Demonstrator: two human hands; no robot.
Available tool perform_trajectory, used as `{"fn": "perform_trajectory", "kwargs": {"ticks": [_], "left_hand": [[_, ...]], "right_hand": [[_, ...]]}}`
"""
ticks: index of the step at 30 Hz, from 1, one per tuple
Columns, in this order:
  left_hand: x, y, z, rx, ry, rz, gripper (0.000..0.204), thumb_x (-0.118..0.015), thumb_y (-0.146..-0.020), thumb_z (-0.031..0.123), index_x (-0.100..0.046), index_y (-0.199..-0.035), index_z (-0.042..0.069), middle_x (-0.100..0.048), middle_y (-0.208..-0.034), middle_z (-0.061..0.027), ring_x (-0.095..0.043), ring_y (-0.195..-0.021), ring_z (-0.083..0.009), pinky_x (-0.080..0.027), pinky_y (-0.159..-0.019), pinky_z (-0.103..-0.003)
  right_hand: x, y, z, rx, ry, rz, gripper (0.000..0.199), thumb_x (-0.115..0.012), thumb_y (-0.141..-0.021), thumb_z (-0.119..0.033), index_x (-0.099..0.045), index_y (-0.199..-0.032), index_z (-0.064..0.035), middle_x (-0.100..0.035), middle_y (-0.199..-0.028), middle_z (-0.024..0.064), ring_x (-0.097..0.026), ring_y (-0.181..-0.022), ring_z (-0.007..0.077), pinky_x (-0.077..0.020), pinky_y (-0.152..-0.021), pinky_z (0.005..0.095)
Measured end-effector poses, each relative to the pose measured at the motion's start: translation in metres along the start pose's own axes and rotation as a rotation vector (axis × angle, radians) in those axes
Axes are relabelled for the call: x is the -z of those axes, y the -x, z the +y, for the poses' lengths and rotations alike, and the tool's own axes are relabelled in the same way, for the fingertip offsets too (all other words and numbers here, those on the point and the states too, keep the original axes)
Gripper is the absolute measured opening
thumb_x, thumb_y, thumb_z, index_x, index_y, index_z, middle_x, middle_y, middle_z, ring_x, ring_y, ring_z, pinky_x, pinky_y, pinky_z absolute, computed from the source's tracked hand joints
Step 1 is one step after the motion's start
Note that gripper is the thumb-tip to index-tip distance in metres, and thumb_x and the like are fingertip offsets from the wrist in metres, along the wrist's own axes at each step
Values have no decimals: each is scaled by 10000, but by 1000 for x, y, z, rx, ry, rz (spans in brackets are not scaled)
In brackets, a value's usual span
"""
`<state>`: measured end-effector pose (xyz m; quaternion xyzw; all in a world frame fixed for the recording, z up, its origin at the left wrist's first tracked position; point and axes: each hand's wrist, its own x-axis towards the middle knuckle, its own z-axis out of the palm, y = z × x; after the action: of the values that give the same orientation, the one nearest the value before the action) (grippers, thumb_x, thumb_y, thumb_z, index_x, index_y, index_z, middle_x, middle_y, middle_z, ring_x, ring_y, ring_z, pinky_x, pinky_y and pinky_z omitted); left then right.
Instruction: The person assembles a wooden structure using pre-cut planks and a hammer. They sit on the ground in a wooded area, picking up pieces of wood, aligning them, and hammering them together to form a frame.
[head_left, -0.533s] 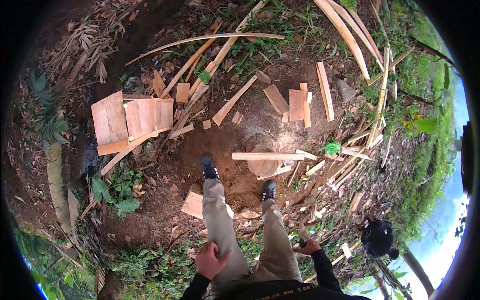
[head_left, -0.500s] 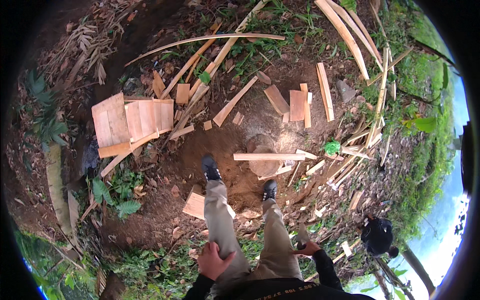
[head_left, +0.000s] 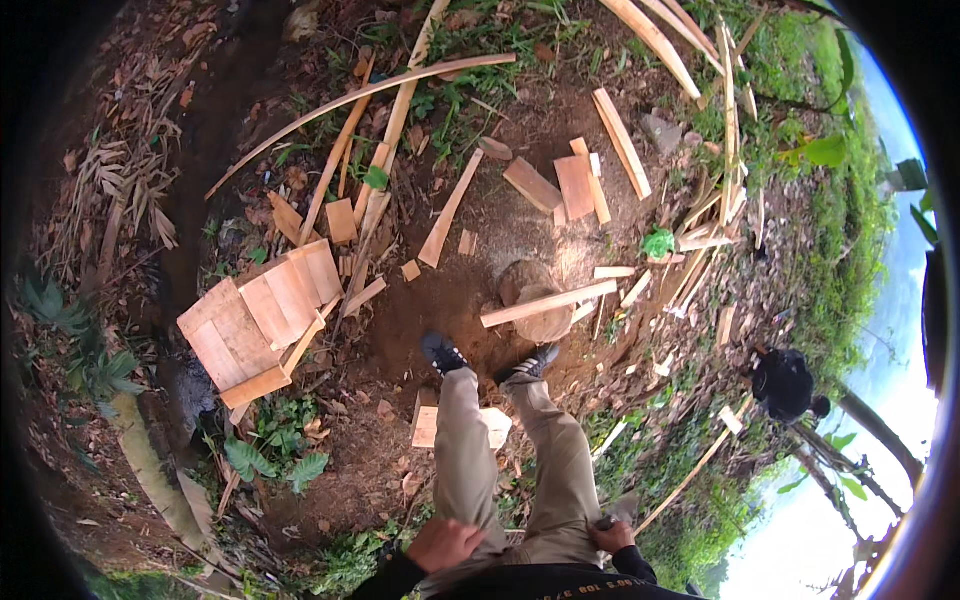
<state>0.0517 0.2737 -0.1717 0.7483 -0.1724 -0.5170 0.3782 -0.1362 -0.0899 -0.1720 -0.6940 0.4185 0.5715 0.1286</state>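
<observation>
Brown earth and wood offcuts fill the head view. At the lower edge the left hand (head_left: 443, 545) lies against the left thigh of the tan trousers (head_left: 470, 470), fingers curled loosely with nothing in its grip. The right hand (head_left: 612, 536) sits by the right hip, its grip clenched around a grey tool (head_left: 622, 508), seemingly a blade, though too small to name with certainty.

Well ahead of both hands, just past the dark shoes (head_left: 445, 352), a round chopping stump (head_left: 535, 300) stands in the dirt. A long pale wooden slat (head_left: 548, 303) lies flat across its top, reaching out past the stump on the left and right.

Behind the feet a flat board piece (head_left: 428, 428) lies on the ground. To the left, a stack of cut boards (head_left: 262, 325) rests beside leafy plants. Long thin strips (head_left: 360, 95) and short planks (head_left: 575, 185) lie scattered beyond the stump. At the right a person in dark clothes (head_left: 785, 385) stands among the greenery.
</observation>
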Motion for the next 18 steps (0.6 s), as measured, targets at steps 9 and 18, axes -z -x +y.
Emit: {"fn": "perform_trajectory", "kwargs": {"ticks": [9,18], "left_hand": [[-147,-136,34,-711,-64,-269,401,-627,-907,410,-572,-1031,32,-595,-1003,-81,-593,-998,-260,-502,-796,-384],[-164,-105,55,-455,680,-1069,264,-611,-937,273,-640,-875,18,-628,-809,-135,-630,-831,-289,-483,-756,-412]], "right_hand": [[-28,44,4,13,-476,12,354,-733,-785,-395,-733,-976,-97,-719,-823,161,-719,-800,292,-549,-707,415],[-64,47,78,-121,-343,286,397,-737,-770,-394,-696,-734,-1,-636,-565,120,-642,-520,206,-509,-536,398]]}}
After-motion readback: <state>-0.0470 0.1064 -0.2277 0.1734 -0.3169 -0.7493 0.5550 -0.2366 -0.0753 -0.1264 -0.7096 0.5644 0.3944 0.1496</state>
